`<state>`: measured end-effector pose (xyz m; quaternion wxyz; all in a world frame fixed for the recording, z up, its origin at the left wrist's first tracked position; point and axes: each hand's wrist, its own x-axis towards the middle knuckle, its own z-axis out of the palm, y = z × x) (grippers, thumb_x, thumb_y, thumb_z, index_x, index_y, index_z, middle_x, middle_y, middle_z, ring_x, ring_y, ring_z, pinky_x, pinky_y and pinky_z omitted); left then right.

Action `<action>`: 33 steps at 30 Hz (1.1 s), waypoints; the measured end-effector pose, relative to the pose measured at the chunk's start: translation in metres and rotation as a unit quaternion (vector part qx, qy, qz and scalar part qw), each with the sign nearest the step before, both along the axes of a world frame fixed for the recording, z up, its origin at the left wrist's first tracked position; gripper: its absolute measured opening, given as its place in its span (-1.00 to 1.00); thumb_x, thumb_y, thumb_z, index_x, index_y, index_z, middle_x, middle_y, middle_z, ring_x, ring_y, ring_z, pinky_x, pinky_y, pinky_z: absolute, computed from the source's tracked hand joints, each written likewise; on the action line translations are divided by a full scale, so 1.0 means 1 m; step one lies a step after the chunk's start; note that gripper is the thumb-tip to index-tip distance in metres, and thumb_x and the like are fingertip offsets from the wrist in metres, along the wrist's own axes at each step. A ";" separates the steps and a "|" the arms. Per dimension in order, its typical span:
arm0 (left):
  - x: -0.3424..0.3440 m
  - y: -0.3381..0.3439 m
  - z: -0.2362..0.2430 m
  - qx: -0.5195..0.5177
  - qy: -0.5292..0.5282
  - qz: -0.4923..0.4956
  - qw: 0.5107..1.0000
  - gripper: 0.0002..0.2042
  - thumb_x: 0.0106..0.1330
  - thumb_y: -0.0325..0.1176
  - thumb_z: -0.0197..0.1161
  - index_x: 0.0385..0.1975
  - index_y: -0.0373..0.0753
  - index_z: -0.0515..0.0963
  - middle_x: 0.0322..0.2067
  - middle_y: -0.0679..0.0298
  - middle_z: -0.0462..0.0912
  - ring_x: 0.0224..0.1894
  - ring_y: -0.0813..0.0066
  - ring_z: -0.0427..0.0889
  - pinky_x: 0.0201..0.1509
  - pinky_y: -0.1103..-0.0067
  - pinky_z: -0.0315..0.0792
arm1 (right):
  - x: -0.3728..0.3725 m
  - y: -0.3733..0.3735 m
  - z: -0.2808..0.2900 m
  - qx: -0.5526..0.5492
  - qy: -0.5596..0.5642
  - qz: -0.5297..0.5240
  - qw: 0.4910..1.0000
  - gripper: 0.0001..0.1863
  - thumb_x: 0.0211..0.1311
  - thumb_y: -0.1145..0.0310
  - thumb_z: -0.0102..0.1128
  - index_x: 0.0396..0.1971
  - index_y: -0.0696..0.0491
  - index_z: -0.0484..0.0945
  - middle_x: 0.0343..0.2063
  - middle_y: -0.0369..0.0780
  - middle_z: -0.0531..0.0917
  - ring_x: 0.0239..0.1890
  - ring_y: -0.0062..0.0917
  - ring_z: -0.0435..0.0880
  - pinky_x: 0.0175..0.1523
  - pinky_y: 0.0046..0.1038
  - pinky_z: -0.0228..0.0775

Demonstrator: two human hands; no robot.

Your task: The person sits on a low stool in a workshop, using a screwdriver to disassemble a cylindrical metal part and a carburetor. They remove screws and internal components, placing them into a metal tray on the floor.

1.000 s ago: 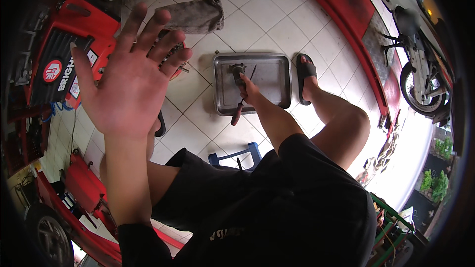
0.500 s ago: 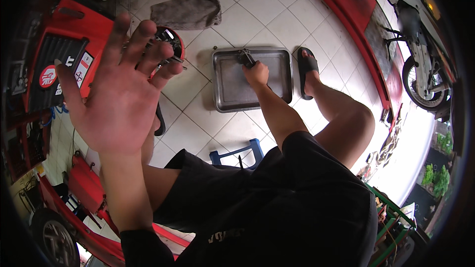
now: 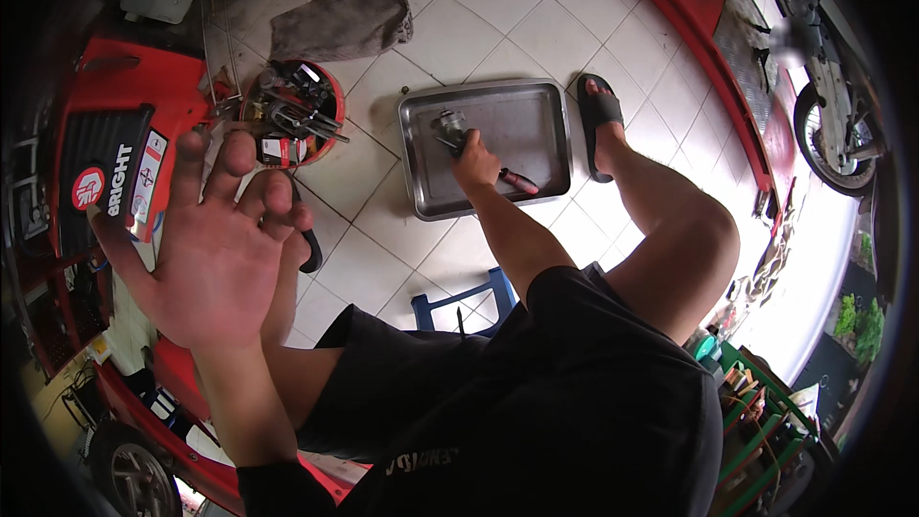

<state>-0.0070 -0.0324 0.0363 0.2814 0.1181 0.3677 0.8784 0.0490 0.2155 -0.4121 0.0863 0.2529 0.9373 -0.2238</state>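
Observation:
My left hand (image 3: 212,273) is raised at the left, palm in view, with its fingers spread and nothing in them. Down in the shallow metal tray (image 3: 410,158), my right hand (image 3: 476,167) grips a small silver and black carburetor (image 3: 450,123). Its far end pokes out past my fingers, while my hand covers the near part. Just right of that hand, a screwdriver (image 3: 520,181) with a red and black handle lies in the tray, its shaft mostly hidden.
Left of the tray stands a round red tub (image 3: 340,107) full of tools. A grey cloth (image 3: 340,21) lies beyond it on the tiles. A red and black case (image 3: 115,148) is at far left, a blue stool (image 3: 431,304) before me, a motorcycle (image 3: 828,105) at right.
My right hand has moved slightly left and nearer with the carburetor, and the screwdriver handle now shows. My raised left hand has dropped lower, uncovering the red tub. The whole view has shifted slightly.

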 end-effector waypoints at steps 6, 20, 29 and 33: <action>-0.005 0.008 -0.001 -0.020 -0.016 -0.013 1.000 -0.24 0.41 0.42 -0.24 0.32 -0.10 0.30 0.04 0.32 0.35 -0.07 0.37 0.35 0.06 0.29 0.21 | -0.001 0.008 0.015 -0.037 -0.050 0.049 0.997 -0.33 0.07 0.05 0.49 0.04 -0.02 0.28 -0.11 -0.07 0.70 -0.14 -0.11 0.75 -0.12 -0.12 0.60; -0.007 0.008 -0.006 0.030 0.023 -0.075 0.997 -0.16 0.40 0.44 -0.26 0.39 -0.20 0.24 0.25 0.14 0.39 0.19 0.18 0.41 0.28 0.18 0.23 | -0.004 0.021 0.027 -0.096 -0.097 0.067 0.988 -0.36 0.03 -0.03 0.50 0.02 0.08 0.57 -0.14 -0.04 0.74 -0.04 -0.12 0.73 0.05 -0.18 0.61; -0.004 0.009 -0.001 0.046 0.012 -0.068 0.997 -0.16 0.43 0.38 -0.19 0.37 -0.33 0.23 0.26 0.01 0.39 0.22 0.09 0.42 0.34 0.19 0.27 | -0.020 0.069 0.085 -0.242 0.132 -0.097 0.956 -0.53 0.10 0.00 0.44 -0.26 0.15 0.73 -0.38 -0.04 0.77 -0.21 -0.25 0.79 -0.04 -0.29 0.58; -0.005 0.020 0.004 0.062 0.024 -0.076 0.995 -0.18 0.45 0.34 -0.20 0.37 -0.35 0.23 0.25 -0.01 0.39 0.23 0.06 0.43 0.36 0.19 0.29 | -0.059 0.130 0.181 -0.394 0.106 -0.208 0.889 -0.57 0.20 0.05 0.42 -0.33 0.19 0.70 -0.55 -0.21 0.63 -0.58 -0.48 0.59 -0.48 -0.35 0.43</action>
